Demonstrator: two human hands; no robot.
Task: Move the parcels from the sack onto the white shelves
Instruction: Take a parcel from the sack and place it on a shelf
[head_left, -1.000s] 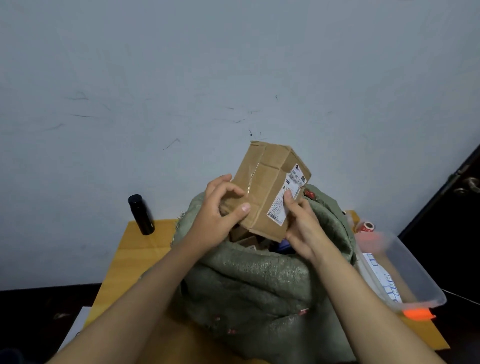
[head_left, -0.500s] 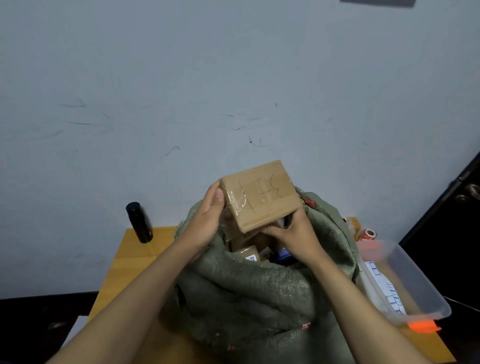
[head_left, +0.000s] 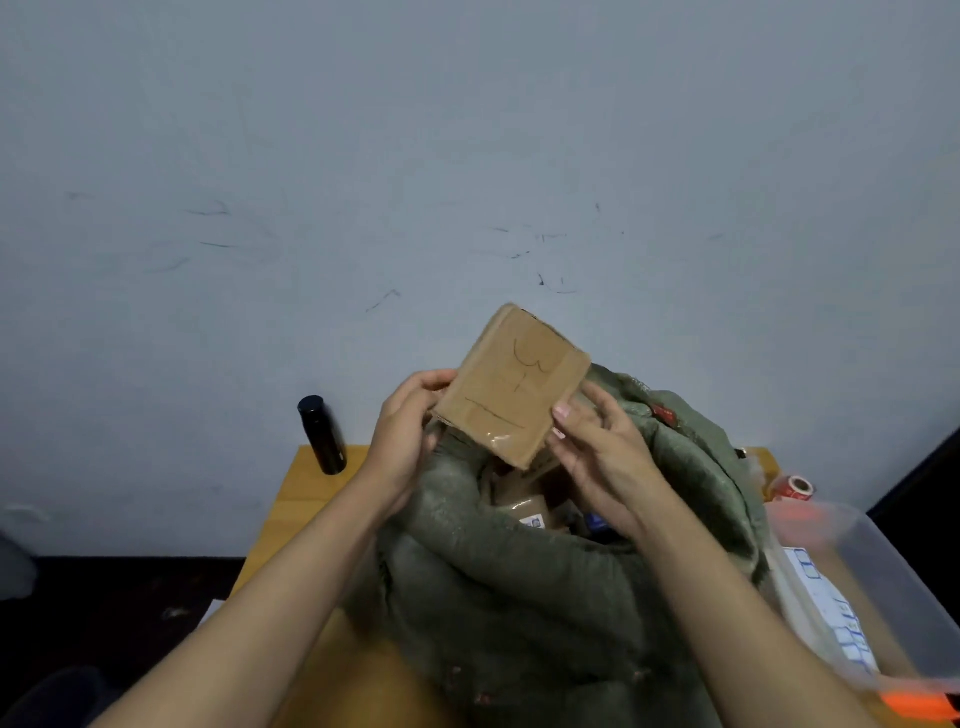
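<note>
Two hands in the head view: we see the left hand and right hand each with a curled grip on opposite edges of one taped cardboard parcel, tilted, held just above the open green sack. More parcels lie inside the sack, which sits on the yellow surface.

open room: top half of the frame, just wall | in the way: sack fills the bottom middle | black bottle stands at middle left | clear bin and tape roll block the right
</note>
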